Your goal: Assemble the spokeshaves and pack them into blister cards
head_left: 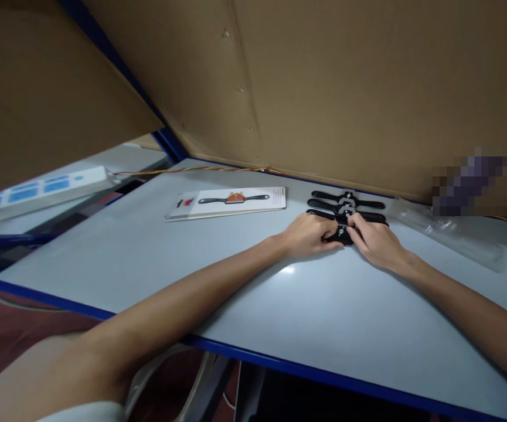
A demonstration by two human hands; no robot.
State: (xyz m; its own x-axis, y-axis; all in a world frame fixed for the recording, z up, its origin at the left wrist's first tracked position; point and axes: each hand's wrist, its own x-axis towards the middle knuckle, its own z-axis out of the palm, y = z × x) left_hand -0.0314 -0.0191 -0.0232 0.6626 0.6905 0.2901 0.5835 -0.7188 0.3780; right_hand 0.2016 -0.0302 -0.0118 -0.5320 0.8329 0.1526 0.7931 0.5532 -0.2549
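Near the back of the table, a black spokeshave (pixel 342 235) lies under both my hands, the closest of several set in a stacked row. Behind it, other black spokeshaves (pixel 323 195) with long handles and metal centre plates lie parallel. My left hand (pixel 309 235) has its fingers curled over the nearest one's left side, hiding that handle. From the right, my right hand (pixel 377 239) pinches near its middle, with thumb and fingertips close to the blade area. The right handle is mostly covered by this hand.
Flat cardboard packaging (pixel 235 202) printed with a spokeshave lies to the left. A clear plastic bag (pixel 464 237) lies at right, by a blurred-out dark object (pixel 468 187). Cardboard panels (pixel 345 88) wall the back. A white power strip (pixel 55 186) sits beyond the table's left edge.
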